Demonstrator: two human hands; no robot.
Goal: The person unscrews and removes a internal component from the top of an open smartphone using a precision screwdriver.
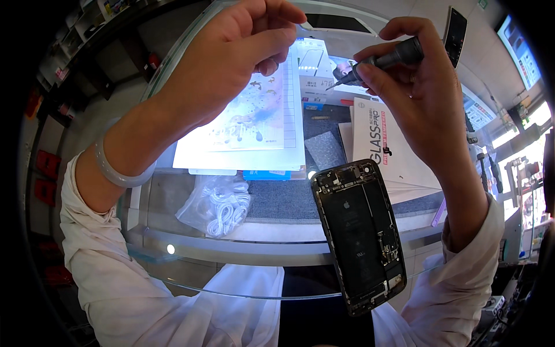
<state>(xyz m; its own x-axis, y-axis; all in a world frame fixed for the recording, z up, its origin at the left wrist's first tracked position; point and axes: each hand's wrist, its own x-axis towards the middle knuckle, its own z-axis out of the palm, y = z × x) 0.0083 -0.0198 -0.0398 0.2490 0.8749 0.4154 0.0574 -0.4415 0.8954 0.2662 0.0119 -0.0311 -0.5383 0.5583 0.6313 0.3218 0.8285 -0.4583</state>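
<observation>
Raised over the far part of the glass counter, my left hand (pixel 254 43) has loosely curled fingers, with a gap between index fingertip and thumb. Nothing shows in it. My right hand (pixel 413 87) grips a dark grey precision screwdriver (pixel 396 55), its thin tip pointing left and down. Both hands are apart from the phone. That smartphone (pixel 352 237) has its inside exposed, showing a black battery, flex cables and small boards; it lies slightly tilted at the counter's near edge. A tiny black part (pixel 387 151) rests on the white flat packages (pixel 399 130) beyond it.
Below my left arm lie printed sheets (pixel 243 150) and a clear bag of white cables (pixel 222 205). Bubble wrap (pixel 324 149) and small white boxes (pixel 315 61) sit mid-counter. The counter's glass edge (pixel 248 295) curves close to me. Another dark phone (pixel 455 36) stands far right.
</observation>
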